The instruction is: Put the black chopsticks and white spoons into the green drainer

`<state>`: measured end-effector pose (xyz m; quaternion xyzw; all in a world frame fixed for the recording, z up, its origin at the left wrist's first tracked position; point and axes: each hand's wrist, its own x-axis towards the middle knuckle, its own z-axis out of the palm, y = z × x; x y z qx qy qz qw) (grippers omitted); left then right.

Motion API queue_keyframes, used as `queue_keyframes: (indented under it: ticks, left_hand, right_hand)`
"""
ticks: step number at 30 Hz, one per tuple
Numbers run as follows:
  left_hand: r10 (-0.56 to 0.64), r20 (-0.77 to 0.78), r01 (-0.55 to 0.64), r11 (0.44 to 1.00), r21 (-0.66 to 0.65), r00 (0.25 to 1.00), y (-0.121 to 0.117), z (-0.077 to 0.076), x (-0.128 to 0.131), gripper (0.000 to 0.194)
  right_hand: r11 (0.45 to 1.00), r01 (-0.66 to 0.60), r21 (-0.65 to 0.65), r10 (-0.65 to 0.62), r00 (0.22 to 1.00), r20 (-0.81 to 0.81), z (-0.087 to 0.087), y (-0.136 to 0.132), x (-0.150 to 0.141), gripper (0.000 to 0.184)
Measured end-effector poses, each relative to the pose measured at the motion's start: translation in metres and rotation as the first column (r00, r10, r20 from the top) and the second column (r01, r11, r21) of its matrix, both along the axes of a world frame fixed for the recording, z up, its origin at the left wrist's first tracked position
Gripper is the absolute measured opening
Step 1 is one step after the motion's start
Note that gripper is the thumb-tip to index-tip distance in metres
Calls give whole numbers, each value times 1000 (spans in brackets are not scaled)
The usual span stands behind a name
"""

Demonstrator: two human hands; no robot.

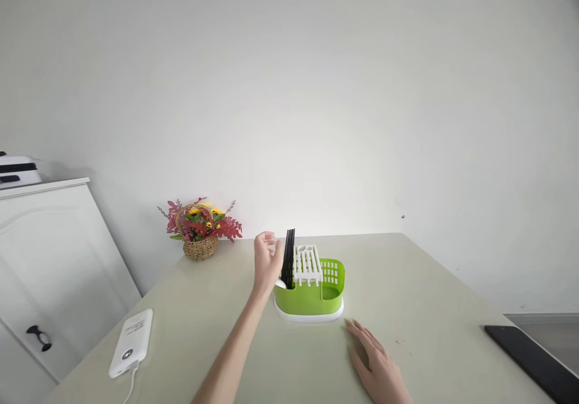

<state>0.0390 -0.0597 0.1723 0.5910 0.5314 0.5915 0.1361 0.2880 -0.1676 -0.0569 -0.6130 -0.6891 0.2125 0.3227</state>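
Observation:
A green utensil holder with a white base stands on the table. Several black chopsticks rise upright from its left part. Beside them sits a white slotted rack, and a white rounded piece, perhaps a spoon, shows at the left rim. My left hand is raised just left of the chopsticks, fingers curled and thumb apart, with nothing clearly visible between them. It covers the holder's left end. My right hand rests on the tabletop in front and to the right of the holder, fingers stretched out.
A wicker basket of artificial flowers stands at the table's back left. A white power bank with a cable lies at the left edge. A dark phone or tablet is at the right edge. A white cabinet stands left of the table.

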Motion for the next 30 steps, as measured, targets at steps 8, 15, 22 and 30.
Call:
queue_keyframes:
  ticks: [8,15,22,30]
  left_hand:
    - [-67,-138,29,966,-258,988,49,10,17,53]
    - [-109,-293,-47,876,-479,950,73,9,13,55]
    - [-143,-407,-92,858,-505,902,79,0,14,36]
    - [-145,-377,-35,901,-433,915,82,-11,17,33]
  right_hand:
    - [999,-28,-30,28,1000,-7,7,-1,2,51]
    - [999,-40,-29,39,999,-24,12,-2,1,50]
    - [998,-67,6,68,996,-55,16,-3,1,44]
    - [1000,-23,10,24,997,-78,18,-6,-1,44]
